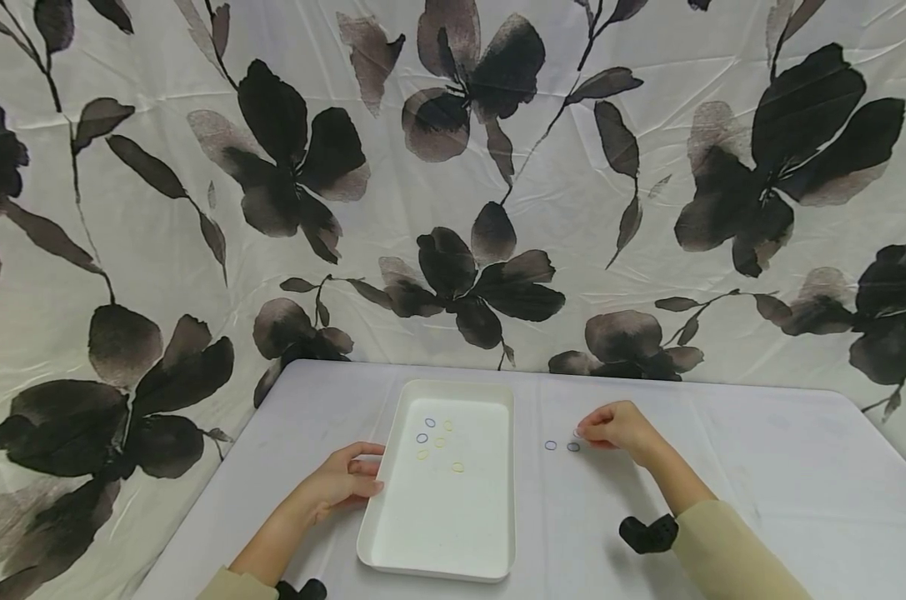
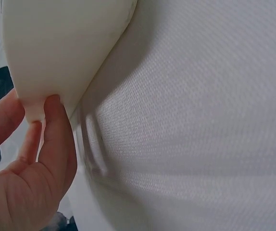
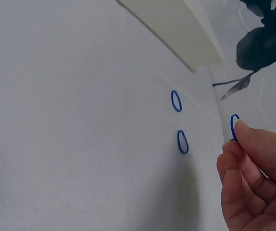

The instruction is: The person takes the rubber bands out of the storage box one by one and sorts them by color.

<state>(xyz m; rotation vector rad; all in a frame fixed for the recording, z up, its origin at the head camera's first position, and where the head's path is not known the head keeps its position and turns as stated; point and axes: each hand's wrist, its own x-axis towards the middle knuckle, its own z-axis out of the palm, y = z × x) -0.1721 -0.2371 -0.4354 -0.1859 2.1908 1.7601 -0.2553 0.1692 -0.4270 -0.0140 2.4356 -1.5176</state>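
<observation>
With thumb and fingertips, my right hand (image 1: 619,427) pinches a small blue rubber band (image 3: 232,127), held up over the table to the right of the tray. Two more blue rubber bands lie on the cloth below and beside that hand, a nearer one (image 3: 178,143) and another (image 3: 172,102). My left hand (image 1: 338,485) grips the left side wall of a white rectangular tray (image 1: 437,533); in the left wrist view its fingers bear on the tray's outer wall. Inside the tray, towards its far end, are two blue bands (image 1: 426,424) and several yellow ones (image 1: 458,472).
A white cloth (image 1: 783,467) covers the table, with a few creases. Behind its far edge hangs a white curtain (image 1: 392,192) printed with dark flowers. Black camera mounts (image 1: 648,534) sit at both wrists.
</observation>
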